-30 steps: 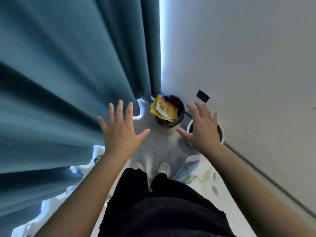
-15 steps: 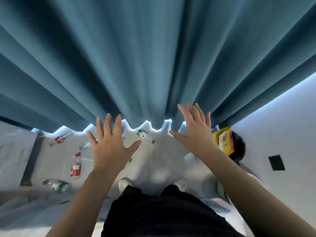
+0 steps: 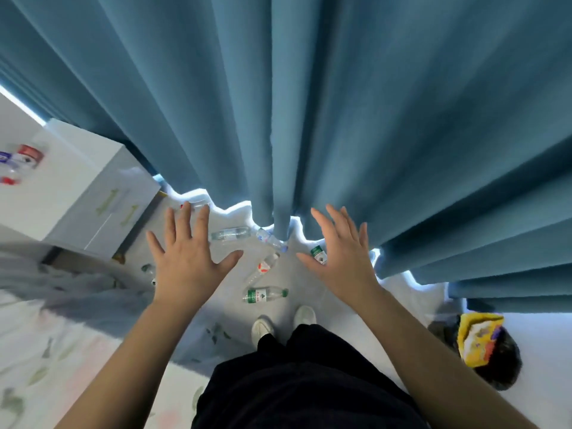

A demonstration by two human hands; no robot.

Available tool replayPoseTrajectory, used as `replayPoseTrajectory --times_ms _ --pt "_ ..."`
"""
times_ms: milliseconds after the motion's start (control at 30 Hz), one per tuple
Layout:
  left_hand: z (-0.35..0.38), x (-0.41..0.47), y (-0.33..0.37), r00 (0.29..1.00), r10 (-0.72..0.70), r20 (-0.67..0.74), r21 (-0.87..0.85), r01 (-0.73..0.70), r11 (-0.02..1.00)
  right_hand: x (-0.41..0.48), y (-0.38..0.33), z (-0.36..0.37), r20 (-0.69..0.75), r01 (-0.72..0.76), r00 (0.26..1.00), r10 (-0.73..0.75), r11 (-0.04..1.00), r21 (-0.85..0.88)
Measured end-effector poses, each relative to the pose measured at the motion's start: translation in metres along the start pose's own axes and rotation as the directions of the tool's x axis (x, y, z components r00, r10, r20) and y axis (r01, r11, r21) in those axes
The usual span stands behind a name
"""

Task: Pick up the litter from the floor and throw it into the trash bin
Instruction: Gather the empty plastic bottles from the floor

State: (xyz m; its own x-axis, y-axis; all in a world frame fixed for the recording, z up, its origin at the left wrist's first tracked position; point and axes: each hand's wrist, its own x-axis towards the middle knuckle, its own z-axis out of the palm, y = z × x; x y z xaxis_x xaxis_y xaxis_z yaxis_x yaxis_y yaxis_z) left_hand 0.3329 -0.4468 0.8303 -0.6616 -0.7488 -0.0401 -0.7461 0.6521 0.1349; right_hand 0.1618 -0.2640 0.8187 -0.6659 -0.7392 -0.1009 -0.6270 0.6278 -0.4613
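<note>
- Green-label bottle (image 3: 264, 295) lies on the floor (image 3: 224, 292) between both hands, nearer the wrists; red-label bottle (image 3: 265, 265) and clear bottle (image 3: 230, 234) also lie between them.
- Left hand (image 3: 185, 261), right hand (image 3: 343, 258): fingers spread, holding nothing.
- Trash bin (image 3: 501, 370), yellow packet (image 3: 478, 339) on top, well right of the right hand.

A pleated teal curtain (image 3: 340, 103) hangs beside a white cabinet (image 3: 77, 193), near a leaf-patterned mat (image 3: 46, 366).

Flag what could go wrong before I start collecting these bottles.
The green-label bottle lies ahead of the shoes; stepping forward could roll it underfoot. A clear bottle sits at the curtain hem and may be overlooked. The yellow packet fills much of the trash bin mouth, so bottles might bounce out.
</note>
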Motion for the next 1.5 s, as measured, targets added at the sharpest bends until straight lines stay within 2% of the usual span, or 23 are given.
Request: replayPoseTrajectory --times_ms 233,433,600,833,1067,1200,1300,1500 --pt "0.001 0.009 -0.042 0.956 -0.292 -0.021 -0.062 0.290 0.955 0.084 -0.040 0.015 0.098 0.258 0.963 -0.252 0.965 -0.050" --pt "-0.006 0.014 -0.088 0.859 -0.511 -0.048 -0.130 0.501 0.855 0.153 -0.100 0.030 0.218 0.462 0.874 -0.433 0.881 -0.104" --pt "-0.008 0.028 -0.148 0.780 -0.621 -0.074 -0.145 0.608 0.781 0.196 -0.165 0.055 0.307 0.599 0.783 -0.541 0.789 -0.139" --pt "-0.005 0.097 -0.278 0.784 -0.619 -0.049 -0.095 0.613 0.784 0.277 -0.302 0.139 0.424 0.713 0.673 -0.606 0.683 -0.156" --pt "0.008 0.210 -0.450 0.832 -0.553 0.034 -0.034 0.554 0.832 0.373 -0.458 0.267 0.535 0.739 0.625 -0.568 0.652 -0.171" --pt "0.054 0.283 -0.549 0.856 -0.501 0.128 0.066 0.497 0.865 0.434 -0.520 0.357 0.585 0.771 0.587 -0.559 0.606 -0.195" --pt "0.104 0.334 -0.627 0.849 -0.493 0.189 0.159 0.469 0.869 0.481 -0.552 0.435 0.638 0.814 0.541 -0.549 0.532 -0.232" --pt "0.198 0.416 -0.754 0.828 -0.537 0.161 0.270 0.486 0.831 0.550 -0.600 0.584 0.694 0.884 0.457 -0.556 0.369 -0.286"
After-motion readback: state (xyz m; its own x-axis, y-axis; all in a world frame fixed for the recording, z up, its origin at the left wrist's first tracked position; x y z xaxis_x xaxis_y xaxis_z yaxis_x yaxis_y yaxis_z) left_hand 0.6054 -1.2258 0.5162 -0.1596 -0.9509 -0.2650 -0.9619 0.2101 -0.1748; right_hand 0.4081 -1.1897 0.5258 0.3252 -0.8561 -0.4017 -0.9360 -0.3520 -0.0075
